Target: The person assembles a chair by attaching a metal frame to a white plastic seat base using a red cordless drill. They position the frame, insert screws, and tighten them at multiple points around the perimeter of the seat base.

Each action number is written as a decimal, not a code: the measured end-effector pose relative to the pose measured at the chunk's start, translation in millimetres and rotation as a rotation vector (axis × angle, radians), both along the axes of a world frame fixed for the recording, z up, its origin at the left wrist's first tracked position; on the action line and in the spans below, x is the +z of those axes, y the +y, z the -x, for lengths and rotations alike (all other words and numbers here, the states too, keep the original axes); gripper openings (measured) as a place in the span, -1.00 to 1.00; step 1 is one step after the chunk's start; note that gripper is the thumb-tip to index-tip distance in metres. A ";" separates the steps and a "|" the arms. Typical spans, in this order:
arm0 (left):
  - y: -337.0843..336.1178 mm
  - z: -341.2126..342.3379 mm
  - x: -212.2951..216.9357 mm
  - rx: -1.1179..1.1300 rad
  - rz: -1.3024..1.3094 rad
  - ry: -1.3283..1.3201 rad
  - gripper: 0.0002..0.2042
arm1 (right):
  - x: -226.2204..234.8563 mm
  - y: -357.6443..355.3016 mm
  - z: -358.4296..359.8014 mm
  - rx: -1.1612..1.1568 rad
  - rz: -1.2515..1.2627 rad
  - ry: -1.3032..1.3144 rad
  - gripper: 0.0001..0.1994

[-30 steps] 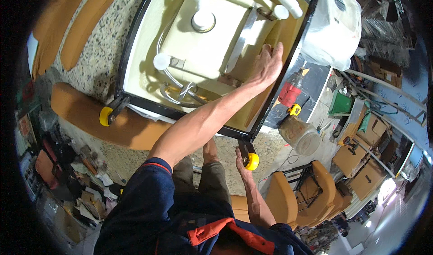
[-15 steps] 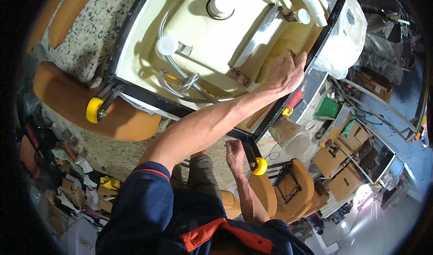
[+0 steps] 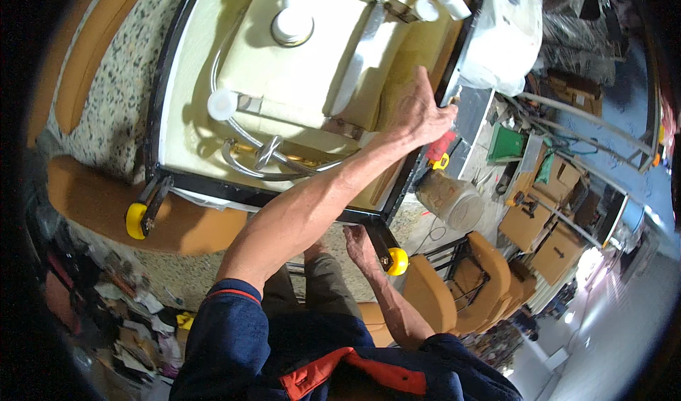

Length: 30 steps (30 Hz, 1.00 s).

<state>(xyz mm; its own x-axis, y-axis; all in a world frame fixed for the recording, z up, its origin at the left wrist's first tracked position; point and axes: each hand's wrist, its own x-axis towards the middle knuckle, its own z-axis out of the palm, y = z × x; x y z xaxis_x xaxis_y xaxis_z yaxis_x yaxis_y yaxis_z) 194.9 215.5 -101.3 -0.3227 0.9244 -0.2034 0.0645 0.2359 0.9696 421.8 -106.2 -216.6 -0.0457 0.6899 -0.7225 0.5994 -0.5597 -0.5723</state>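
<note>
A cream moulded shell (image 3: 312, 81) with a white drain fitting (image 3: 292, 25) and grey hoses (image 3: 255, 152) lies in a black frame (image 3: 159, 96) on yellow wheels. My left hand (image 3: 417, 113) reaches far across it and lies flat on the shell at the frame's right rim, fingers nearly together, holding nothing. My right hand (image 3: 358, 243) is lower down, against the frame's black leg (image 3: 376, 239) just above a yellow wheel (image 3: 398, 261). Whether it grips the leg is unclear.
Orange padded seats (image 3: 177, 223) lie on the speckled floor under the frame. A white plastic-wrapped bulk (image 3: 500, 32) is beyond the right rim. A clear plastic jar (image 3: 454, 199), a red tool (image 3: 440, 147), cardboard boxes (image 3: 546, 231) and an orange chair (image 3: 461, 287) crowd the right.
My left hand has slid further along the right rim and its spread fingers have drawn together. The shell fills more of the view. My right hand stays by the wheel leg.
</note>
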 end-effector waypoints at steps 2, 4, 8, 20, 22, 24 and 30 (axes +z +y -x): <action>3.3 -8.5 -10.6 0.037 -0.050 0.095 -0.45 | -23.6 -10.5 -7.2 0.227 -0.112 -0.132 -0.65; 4.6 -7.3 -16.9 0.004 -0.020 0.030 -0.46 | 19.8 25.3 15.3 0.225 0.099 -0.178 -0.67; 3.6 6.8 1.0 -0.086 0.079 -0.192 -0.46 | 36.0 32.2 24.0 -0.010 -0.161 -0.011 -0.62; 4.5 3.0 1.5 -0.051 0.105 -0.108 -0.60 | 91.7 121.9 32.1 -0.468 -0.494 0.075 -0.78; 1.8 6.8 10.8 -0.015 0.117 -0.151 -0.60 | 129.9 171.1 57.8 -0.495 -0.581 0.179 -0.84; 0.6 8.3 13.1 0.009 0.140 -0.151 -0.52 | 157.2 221.3 77.2 -0.341 -0.723 0.140 -0.89; 2.7 6.6 5.2 -0.110 -0.025 -0.106 -0.31 | 244.1 335.6 173.7 -0.021 -1.083 0.231 -0.90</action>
<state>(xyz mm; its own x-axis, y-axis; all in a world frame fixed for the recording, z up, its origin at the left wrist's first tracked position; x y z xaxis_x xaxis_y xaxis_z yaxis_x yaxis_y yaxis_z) 188.3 218.1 -96.1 -0.1969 0.9583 -0.2071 -0.0145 0.2084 0.9779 248.1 229.4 27.5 -0.0823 0.9542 0.2878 0.4112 0.2955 -0.8623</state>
